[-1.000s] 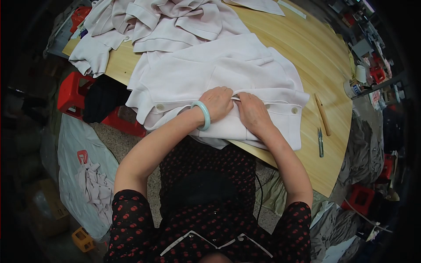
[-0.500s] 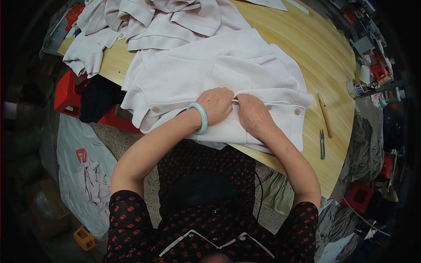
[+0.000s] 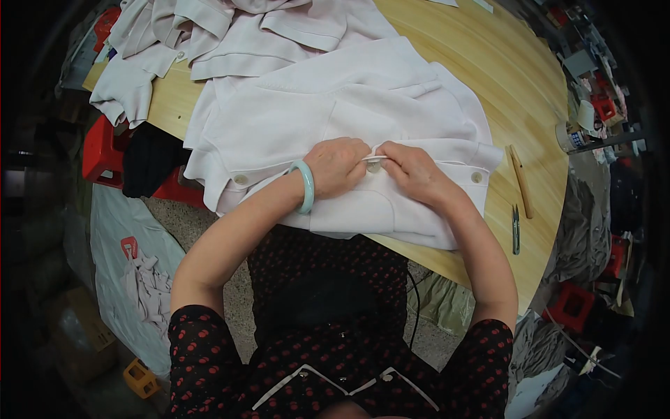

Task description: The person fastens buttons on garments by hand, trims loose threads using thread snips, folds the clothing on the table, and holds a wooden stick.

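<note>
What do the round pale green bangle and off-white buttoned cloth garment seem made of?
Bangle: likely polished jade or glass, maybe plastic; smooth, with glossy highlights.

Garment: matte fabric, perhaps dense knit or wool-like; soft folds, no shine. Fibre can't be told.

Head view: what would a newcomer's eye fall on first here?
Likely the pale garment across the near side of the table, its buttoned edge pinched by the left grip and right grip. Next, the pale green bangle on the left wrist, then the red stool at far left.
</note>
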Available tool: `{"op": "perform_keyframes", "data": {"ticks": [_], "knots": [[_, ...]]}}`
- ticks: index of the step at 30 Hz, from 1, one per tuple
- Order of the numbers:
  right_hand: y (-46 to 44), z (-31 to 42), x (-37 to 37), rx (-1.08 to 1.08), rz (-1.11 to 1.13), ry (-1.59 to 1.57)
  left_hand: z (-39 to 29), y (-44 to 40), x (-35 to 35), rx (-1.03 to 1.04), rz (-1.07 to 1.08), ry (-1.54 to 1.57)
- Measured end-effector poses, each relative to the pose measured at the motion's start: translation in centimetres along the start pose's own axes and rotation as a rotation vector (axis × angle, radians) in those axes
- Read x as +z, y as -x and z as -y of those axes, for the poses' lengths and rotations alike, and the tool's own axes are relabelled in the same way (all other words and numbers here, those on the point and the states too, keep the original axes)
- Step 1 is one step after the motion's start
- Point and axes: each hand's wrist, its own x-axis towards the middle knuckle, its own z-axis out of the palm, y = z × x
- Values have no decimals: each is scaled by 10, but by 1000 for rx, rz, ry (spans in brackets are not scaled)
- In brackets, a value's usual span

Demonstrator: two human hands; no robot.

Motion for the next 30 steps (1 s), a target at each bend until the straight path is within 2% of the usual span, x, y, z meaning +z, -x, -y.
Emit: {"op": "perform_keyframes", "data": {"ticks": [4, 8, 13, 16, 22, 24, 26, 30], "knots": [[-6, 2, -15, 146, 120, -206, 7, -6, -10, -65, 88, 177], [-13, 8, -20, 253, 155, -199, 5, -7, -15, -130, 126, 240], [-20, 7, -18, 426, 181, -186, 13, -11, -13, -114, 176, 112], [-17, 2, -10, 319, 128, -108, 10, -1, -31, -126, 182, 104], [21, 10, 9, -79, -359, 269, 35, 81, -71, -160, 22, -198], [28, -1, 12, -2, -365, 249, 38, 95, -70, -141, -52, -260], [28, -10, 8, 37, -347, 253, 39, 91, -70, -149, -20, -207], [21, 0, -5, 17, -287, 302, 33, 75, -82, -282, 168, 12]]}}
